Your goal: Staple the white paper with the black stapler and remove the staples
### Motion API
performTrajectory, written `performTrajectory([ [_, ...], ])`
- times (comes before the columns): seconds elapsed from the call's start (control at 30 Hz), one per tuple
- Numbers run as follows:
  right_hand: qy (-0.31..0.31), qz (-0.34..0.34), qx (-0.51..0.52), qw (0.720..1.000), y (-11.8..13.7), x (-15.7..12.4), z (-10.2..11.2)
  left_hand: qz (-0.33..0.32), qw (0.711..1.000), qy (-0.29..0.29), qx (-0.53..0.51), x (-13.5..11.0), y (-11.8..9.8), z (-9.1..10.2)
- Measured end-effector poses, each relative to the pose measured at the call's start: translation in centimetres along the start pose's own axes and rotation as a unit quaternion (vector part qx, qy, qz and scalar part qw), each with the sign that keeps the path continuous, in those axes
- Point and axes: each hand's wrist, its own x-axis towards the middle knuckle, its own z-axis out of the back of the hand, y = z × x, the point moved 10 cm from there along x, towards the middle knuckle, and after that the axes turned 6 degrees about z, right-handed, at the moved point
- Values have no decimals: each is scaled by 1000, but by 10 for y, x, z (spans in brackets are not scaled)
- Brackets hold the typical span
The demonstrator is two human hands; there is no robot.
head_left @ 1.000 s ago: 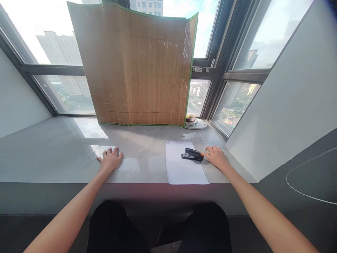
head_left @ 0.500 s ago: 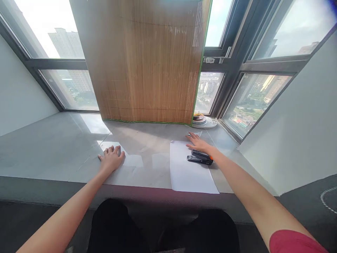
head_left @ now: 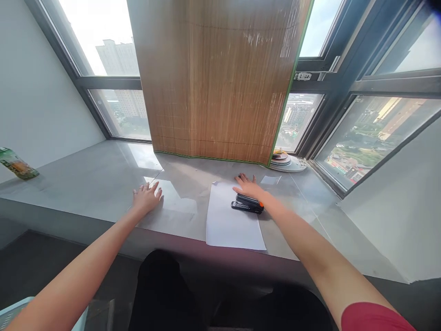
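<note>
A pale grey surface (head_left: pixel 89 184) runs beneath the windows (head_left: pixel 120 110). On it, a black stapler (head_left: pixel 246 204) lies over the right part of a white sheet of paper (head_left: pixel 230 230). Just beyond it is the right hand (head_left: pixel 248 187), fingers seemingly spread; whether its grip holds anything, I cannot tell. Well apart, the left hand (head_left: pixel 146 197) rests on the surface, its grip spread, fingers apart. Behind stands a bamboo mat (head_left: pixel 220 82), plates (head_left: pixel 289 164) beside its lower right corner; a packet (head_left: pixel 18 165) lies far left.
</note>
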Motion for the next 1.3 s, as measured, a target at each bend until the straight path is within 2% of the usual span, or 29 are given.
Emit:
performTrajectory([
  [0.07,1,7,14,1000,32,21,1,66,998,3,4,6,36,-1],
  [0.13,2,19,26,999,65,43,0,90,996,8,-5,8,54,-6],
  [0.37,1,71,63,996,176,113,-4,90,995,-12,-29,11,55,-16],
  [0.5,0,92,76,993,211,129,-5,89,995,-9,-33,10,56,-16],
  [0.63,-49,106,38,992,217,128,4,87,996,-7,-35,9,56,-15],
  [0.73,-79,165,-18,983,221,118,10,88,996,-5,-33,9,56,-15],
  [0.87,-64,207,-36,976,207,100,11,88,996,-2,-29,10,56,-16],
  [1.0,-24,284,-12,958,186,68,15,88,996,0,-33,9,56,-15],
  [1.13,-1,254,6,967,151,40,24,83,996,-3,-40,7,53,-12],
  [1.3,56,207,93,972,123,13,19,84,995,-13,-54,7,54,-9],
])
